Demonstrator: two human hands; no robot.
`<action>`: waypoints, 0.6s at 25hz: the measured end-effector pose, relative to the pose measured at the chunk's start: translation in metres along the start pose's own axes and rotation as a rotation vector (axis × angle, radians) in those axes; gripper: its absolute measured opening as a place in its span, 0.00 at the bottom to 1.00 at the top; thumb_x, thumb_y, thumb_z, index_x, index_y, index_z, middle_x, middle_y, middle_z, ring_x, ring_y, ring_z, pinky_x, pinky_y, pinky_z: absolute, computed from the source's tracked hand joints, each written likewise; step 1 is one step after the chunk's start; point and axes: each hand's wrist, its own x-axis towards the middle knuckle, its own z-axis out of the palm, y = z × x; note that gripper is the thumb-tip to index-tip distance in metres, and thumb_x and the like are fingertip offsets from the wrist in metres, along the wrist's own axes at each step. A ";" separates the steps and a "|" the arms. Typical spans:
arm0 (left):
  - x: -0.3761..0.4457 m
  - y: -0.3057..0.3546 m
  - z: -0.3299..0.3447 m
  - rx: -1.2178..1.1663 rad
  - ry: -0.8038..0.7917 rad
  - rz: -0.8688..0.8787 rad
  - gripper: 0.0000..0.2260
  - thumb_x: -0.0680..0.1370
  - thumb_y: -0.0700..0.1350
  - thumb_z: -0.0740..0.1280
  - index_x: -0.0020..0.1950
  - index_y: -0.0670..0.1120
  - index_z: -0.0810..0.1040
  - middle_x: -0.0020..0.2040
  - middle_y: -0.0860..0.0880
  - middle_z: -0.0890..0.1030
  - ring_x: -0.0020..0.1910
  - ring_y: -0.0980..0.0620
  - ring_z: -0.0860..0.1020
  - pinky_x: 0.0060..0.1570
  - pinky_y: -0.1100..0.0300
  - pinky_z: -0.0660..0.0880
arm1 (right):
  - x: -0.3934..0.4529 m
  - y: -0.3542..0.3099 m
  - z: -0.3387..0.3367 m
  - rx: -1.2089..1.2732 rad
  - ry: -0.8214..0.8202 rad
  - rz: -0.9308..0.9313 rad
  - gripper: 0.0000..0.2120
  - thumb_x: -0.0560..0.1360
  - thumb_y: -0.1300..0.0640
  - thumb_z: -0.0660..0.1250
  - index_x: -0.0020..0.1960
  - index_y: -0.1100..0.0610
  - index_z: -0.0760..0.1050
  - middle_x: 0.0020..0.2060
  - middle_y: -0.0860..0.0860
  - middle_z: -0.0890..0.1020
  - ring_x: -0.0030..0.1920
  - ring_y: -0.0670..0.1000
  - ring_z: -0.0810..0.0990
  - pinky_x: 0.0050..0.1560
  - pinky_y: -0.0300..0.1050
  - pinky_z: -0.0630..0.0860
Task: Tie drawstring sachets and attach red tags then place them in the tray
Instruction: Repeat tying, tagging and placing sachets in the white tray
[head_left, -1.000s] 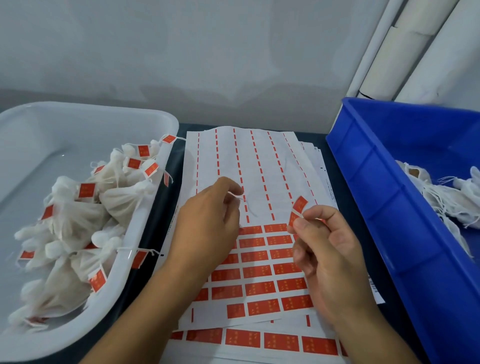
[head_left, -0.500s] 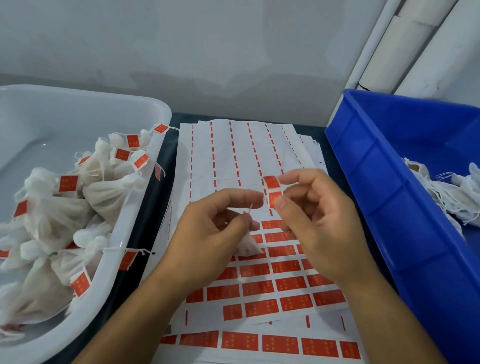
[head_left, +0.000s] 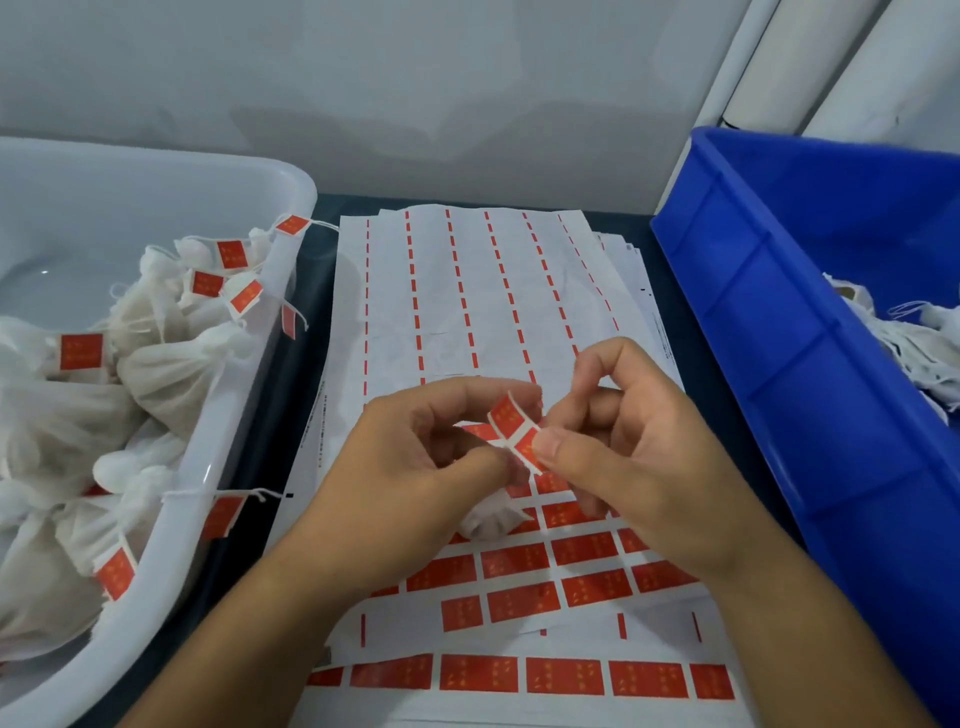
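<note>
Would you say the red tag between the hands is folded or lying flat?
Folded: the red tag bends into two angled halves, pinched by the right hand.

Red tag (head_left: 517, 431) with a white edge and faint gold marks; white sachet (head_left: 491, 517). White sheet (head_left: 467, 312) bearing red dashed lines above, rows of red labels below. Translucent white tray (head_left: 291, 197) of white sachets with red tags; blue bin (head_left: 779, 322).

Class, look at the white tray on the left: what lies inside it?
The white tray holds a heap of tied white sachets carrying red tags. Sachets lower in the heap are covered, and the tray's near end is out of frame.
</note>
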 end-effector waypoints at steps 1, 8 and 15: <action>0.000 0.001 0.001 -0.014 -0.034 -0.005 0.10 0.76 0.46 0.74 0.56 0.56 0.85 0.50 0.57 0.86 0.48 0.54 0.86 0.47 0.68 0.80 | 0.000 0.000 -0.002 -0.027 -0.014 0.014 0.15 0.75 0.56 0.73 0.53 0.51 0.68 0.37 0.51 0.83 0.32 0.45 0.80 0.35 0.35 0.77; -0.004 0.006 0.001 -0.051 -0.105 -0.035 0.11 0.75 0.48 0.72 0.55 0.61 0.84 0.48 0.56 0.87 0.46 0.53 0.86 0.47 0.68 0.80 | -0.002 -0.002 -0.010 -0.178 0.053 0.036 0.21 0.68 0.43 0.73 0.49 0.50 0.67 0.37 0.51 0.85 0.37 0.60 0.80 0.39 0.46 0.83; -0.004 0.005 0.006 -0.049 -0.012 0.010 0.09 0.76 0.46 0.70 0.54 0.56 0.84 0.42 0.53 0.86 0.40 0.53 0.86 0.41 0.67 0.80 | -0.001 0.000 -0.009 -0.233 0.072 0.058 0.18 0.69 0.40 0.73 0.53 0.42 0.70 0.38 0.48 0.85 0.36 0.51 0.83 0.39 0.44 0.83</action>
